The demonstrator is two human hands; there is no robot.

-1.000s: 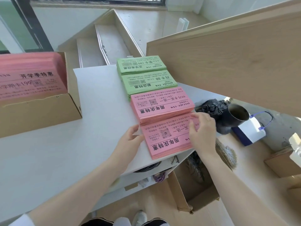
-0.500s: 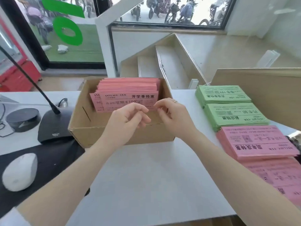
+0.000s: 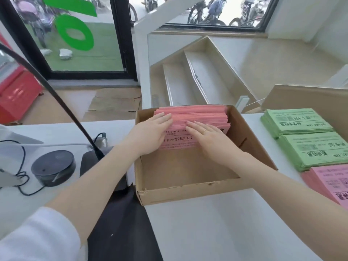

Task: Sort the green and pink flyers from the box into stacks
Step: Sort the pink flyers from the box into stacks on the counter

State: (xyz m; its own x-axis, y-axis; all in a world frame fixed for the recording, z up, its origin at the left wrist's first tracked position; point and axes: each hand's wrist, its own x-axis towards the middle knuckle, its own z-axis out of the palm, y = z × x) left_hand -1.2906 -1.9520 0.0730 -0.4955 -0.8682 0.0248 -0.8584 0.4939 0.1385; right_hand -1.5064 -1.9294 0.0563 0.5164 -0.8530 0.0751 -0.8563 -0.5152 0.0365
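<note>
1. A cardboard box (image 3: 188, 193) sat on the white desk (image 3: 207, 232); it serves as the landmark for everything below.
2. Inside the box, a thick batch of pink flyers (image 3: 205, 115) leaned against its far wall, black print showing on the front sheet. The near half of the box floor was bare cardboard.
3. The left hand (image 3: 150, 132) reached into the box at its left side, fingers straight and flat, resting on the front and top edge of the pink flyers. It gripped nothing.
4. The right hand (image 3: 209, 138) lay beside it, toward the middle of the box, fingers extended over the same front sheet, a ring on one finger. Also flat, no grasp.
5. Right of the box, two green stacks (image 3: 301, 140) lay on the desk, one behind the other, touching.
6. Nearer than the green stacks and still right of the box, a pink stack (image 3: 331, 181) was cut off by the frame edge.
7. Left of the box stood a gooseneck microphone (image 3: 56, 95) on a dark base, and further left a round black puck (image 3: 53, 166) with a cable.
8. A dark mat (image 3: 122, 232) lay at the box's near-left corner.
</note>
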